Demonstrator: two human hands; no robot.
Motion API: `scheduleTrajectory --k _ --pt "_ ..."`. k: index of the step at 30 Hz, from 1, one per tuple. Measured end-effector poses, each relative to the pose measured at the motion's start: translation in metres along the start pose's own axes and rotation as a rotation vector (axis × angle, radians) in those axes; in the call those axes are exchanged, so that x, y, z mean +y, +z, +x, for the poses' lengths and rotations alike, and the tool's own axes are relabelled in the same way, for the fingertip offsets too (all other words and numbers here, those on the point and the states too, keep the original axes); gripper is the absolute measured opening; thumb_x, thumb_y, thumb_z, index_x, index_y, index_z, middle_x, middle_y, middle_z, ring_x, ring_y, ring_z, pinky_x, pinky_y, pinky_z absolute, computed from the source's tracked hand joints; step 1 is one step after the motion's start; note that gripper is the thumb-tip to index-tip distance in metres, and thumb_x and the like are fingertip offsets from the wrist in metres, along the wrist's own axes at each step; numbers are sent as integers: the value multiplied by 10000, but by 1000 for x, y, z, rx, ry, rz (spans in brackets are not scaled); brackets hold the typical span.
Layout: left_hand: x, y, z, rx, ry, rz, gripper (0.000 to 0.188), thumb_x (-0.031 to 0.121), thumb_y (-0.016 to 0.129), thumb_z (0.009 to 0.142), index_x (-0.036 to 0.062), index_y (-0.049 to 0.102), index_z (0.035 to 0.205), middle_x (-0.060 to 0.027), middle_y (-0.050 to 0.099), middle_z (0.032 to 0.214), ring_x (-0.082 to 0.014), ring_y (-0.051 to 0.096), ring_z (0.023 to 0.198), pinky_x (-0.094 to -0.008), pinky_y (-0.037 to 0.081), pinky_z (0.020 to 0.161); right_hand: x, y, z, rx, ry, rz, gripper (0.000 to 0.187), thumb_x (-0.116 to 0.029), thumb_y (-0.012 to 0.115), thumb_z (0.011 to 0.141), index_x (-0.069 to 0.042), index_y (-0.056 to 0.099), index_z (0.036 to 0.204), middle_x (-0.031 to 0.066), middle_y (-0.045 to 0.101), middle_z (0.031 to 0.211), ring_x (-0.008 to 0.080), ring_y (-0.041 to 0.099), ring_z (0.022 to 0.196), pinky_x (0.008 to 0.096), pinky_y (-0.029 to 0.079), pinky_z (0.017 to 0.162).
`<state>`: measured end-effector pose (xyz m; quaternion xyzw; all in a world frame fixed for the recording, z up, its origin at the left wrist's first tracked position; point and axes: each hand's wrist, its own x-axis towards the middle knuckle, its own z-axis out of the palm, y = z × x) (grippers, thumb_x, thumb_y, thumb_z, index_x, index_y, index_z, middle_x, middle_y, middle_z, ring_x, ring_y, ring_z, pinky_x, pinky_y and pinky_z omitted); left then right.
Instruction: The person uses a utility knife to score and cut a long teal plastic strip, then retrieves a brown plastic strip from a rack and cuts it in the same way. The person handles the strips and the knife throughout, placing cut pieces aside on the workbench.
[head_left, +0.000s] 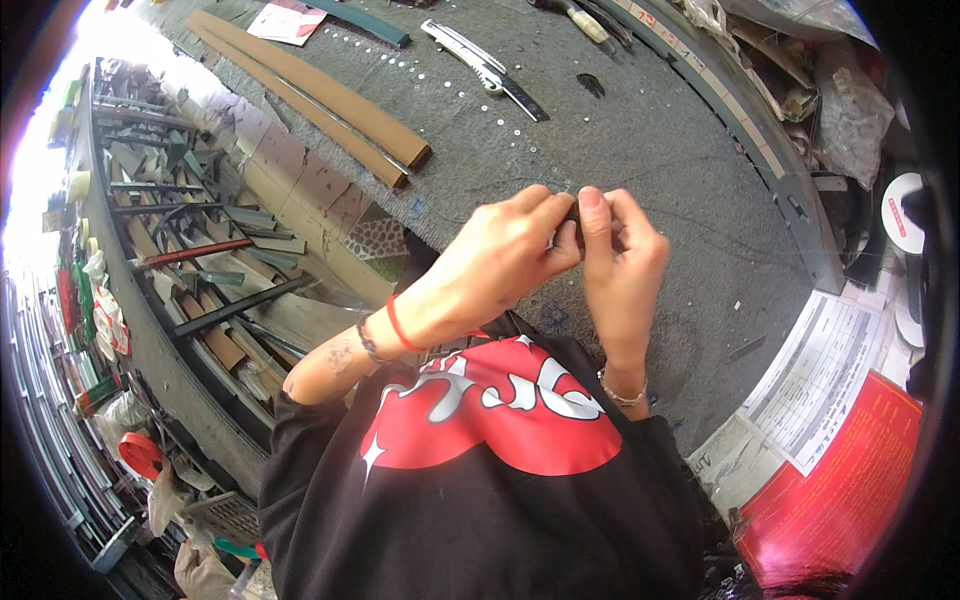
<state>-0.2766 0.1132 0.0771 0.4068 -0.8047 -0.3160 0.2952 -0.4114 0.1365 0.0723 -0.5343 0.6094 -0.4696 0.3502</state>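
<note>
My left hand (510, 245) and my right hand (625, 250) meet above the grey carpeted worktop (700, 270). The fingers of both are closed on a small dark piece (574, 213), pinched between them and mostly hidden, so its kind does not show. On the worktop beyond them lies a white utility knife (470, 58) with a dark blade extended. To its left rests a pair of long brown strips (310, 90), side by side. A small black scrap (591, 85) sits to the right of the knife.
A long metal rail (740, 130) borders the worktop at right, with a clear plastic bag (855, 110) beyond it. Printed sheets (820, 380) and a red sheet (835, 480) lie at lower right. Offcuts fill a rack (215, 250) at left. A teal strip (365, 20) lies far back.
</note>
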Motion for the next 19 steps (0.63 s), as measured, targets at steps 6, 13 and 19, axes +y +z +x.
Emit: scheduleTrajectory --k 6,13,19 --pt "17 -33 3 -99 -295 -461 223 104 566 874 -75 624 993 -72 603 726 -71 555 615 -222 470 550 -12 -9 13 -122 81 499 211 -217 605 910 -33 576 810 -46 544 720 3 428 581 182 340 496" --pt "33 -40 -5 -103 -399 -786 216 138 605 874 -56 619 969 -55 599 704 -64 514 619 -226 441 565 -23 -14 9 -165 53 626 293 -307 565 926 -30 587 837 -29 516 648 17 425 519 175 321 443" --pt "33 -45 -11 -127 -277 -810 322 149 636 849 -6 571 1124 -44 633 830 -91 589 732 -247 488 678 -31 -19 2 -95 38 594 353 -361 579 908 -14 595 839 8 536 615 41 470 498 193 341 428"
